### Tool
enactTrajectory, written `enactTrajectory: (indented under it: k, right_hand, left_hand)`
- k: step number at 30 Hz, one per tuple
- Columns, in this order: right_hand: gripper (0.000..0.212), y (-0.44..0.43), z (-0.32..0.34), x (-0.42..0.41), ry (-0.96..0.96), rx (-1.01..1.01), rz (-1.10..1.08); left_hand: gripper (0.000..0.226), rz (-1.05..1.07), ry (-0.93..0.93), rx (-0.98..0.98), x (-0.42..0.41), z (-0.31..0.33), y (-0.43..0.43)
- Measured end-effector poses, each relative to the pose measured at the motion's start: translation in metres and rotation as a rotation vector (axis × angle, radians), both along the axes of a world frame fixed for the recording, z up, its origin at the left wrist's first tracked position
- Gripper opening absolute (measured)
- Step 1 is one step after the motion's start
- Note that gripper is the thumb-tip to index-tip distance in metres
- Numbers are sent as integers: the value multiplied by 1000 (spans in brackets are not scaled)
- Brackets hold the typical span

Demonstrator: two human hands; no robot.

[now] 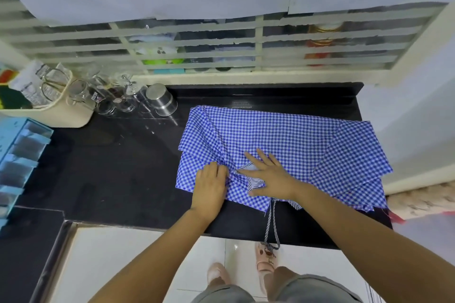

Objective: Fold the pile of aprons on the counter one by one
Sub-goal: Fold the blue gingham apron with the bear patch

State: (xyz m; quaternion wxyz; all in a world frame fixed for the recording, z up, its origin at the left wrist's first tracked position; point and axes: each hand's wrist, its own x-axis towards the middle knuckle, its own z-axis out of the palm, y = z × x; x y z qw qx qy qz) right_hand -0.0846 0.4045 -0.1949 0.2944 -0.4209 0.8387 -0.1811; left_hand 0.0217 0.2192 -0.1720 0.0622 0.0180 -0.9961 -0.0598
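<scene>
- Your left hand gripped a bunched fold of the checked apron on the counter.
- Your right hand lay flat, fingers spread, pressing it.

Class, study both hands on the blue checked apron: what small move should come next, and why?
Probably lift the striped tie onto the blue checked apron: it dangles off the black counter while the left hand grips gathered cloth and the right hand presses flat beside it.
</scene>
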Motion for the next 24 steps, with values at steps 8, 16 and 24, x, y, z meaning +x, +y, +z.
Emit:
enactTrajectory:
  k: [8, 16, 24]
  right_hand:
    - [42, 27, 28, -11, -93, -234, -343]
    - [108, 167, 22, -47, -45, 67, -1347]
    - [86, 177, 30, -39, -80, 83, -1385]
  left_hand:
    - [86, -185, -522, -184, -25, 9, -8]
    - [49, -315, -108, 70, -35, -1, -2]
    - [82, -199, -309, 178, -74, 7, 50]
